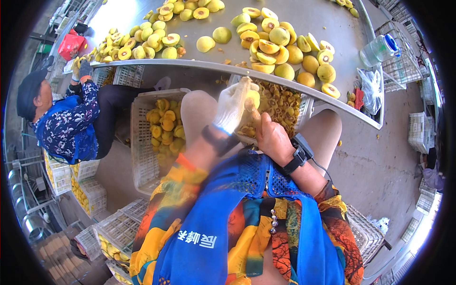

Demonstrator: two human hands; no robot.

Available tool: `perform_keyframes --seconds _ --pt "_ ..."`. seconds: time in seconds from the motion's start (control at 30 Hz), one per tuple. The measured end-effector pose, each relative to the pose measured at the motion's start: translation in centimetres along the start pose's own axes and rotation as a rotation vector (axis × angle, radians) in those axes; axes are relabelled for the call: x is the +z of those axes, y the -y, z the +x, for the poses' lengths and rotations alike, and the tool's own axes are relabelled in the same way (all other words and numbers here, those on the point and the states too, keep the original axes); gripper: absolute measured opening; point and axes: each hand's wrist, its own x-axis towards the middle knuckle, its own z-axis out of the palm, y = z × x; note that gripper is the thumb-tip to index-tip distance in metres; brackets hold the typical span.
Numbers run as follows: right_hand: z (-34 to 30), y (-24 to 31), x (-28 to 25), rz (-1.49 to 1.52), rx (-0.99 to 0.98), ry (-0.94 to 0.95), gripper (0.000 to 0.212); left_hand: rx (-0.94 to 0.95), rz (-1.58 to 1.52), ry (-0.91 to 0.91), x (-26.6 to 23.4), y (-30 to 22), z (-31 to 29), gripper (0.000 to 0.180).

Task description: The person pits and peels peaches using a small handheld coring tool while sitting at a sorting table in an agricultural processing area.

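Over the crate (308,108) at the wearer's twelve o'clock, a yellow fruit (253,98) is gripped by the left hand's (229,108) fingers, seemingly for steadiness, a handle (255,115) by the right hand's (274,138).

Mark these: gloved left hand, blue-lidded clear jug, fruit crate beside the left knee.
Gloved left hand (231,107): head view, on the back of the white glove.
Blue-lidded clear jug (375,52): head view, on its clear body.
Fruit crate (143,154): head view, on its left side wall.
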Motion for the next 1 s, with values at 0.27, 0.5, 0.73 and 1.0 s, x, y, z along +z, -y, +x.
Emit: perform_keyframes --seconds 0.27,0.5,0.73,1.0 --pt "0.6 1.6 0.0 0.501 0.133 0.107 0.018 0.086 -0.166 -0.014 1.1 -1.3 -0.2 0.026" --pt "0.6 2.4 -0.5 0.805 0.370 0.305 0.010 -0.065 -0.254 -0.150 1.9 -0.9 -0.5 0.020" --pt "0.3 1.4 -1.0 1.241 0.463 0.517 0.011 0.007 -0.092 -0.112 1.5 0.7 0.4 0.033" --pt "0.6 0.0 -1.1 1.482 0.227 0.730 0.012 -0.170 -0.466 -0.243 -1.3 1.0 3.1 0.036"
